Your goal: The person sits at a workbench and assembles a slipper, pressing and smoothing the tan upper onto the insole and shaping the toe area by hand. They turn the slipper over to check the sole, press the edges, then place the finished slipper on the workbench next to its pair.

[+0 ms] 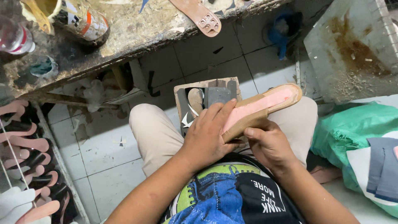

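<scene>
Both hands work over the lap. The left hand [207, 135] presses its fingers flat on the near end of a tan sandal sole [265, 105] with a pink insole, thumb wrapped under; the right hand [267, 143] clamps the sole's near edge from below, thumb on its side. The sole slants up and away over the right knee. Just beyond, a small wooden box [207, 93] of grey pieces sits on the tiled floor [103, 145]. Farther off, a grimy tabletop [137, 29] carries a can [81, 18] and another sole [199, 14].
</scene>
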### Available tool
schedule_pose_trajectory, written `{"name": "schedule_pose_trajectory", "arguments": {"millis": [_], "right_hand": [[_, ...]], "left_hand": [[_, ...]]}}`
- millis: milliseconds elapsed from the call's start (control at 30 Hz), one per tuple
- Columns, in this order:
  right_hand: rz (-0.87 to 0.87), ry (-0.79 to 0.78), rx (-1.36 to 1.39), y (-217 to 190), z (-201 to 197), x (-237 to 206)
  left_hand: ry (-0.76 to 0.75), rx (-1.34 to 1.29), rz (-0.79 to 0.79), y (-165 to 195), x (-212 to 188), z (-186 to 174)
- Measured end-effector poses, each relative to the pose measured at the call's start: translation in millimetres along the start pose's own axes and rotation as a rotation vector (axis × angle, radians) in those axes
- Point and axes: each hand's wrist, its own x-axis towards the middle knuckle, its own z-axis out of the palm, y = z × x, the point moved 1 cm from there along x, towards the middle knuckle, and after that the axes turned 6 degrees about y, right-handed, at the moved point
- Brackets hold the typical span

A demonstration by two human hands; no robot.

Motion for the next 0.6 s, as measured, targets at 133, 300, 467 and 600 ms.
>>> {"name": "schedule_pose_trajectory", "arguments": {"millis": [133,300,467,600], "right_hand": [[-0.012,0.033,0.115,1.8,0.5,-0.2],[-0.017,0.019,0.181,0.4,0.8,-1.9],[-0.064,0.000,0.177,-3.1,-0.3,-1.3],[-0.118,-0.012,0.077,-5.1,-7.1,3.7]], "left_hand": [[0.011,-0.024,-0.007,-0.1,-1.0,1.1],[0.018,-0.037,-0.006,-0.2,-3.7,1.2],[0.029,-0.032,-0.005,-1.4,-5.5,2.3],[0.025,0.007,-0.043,-2.5,-6.1,3.0]]}}
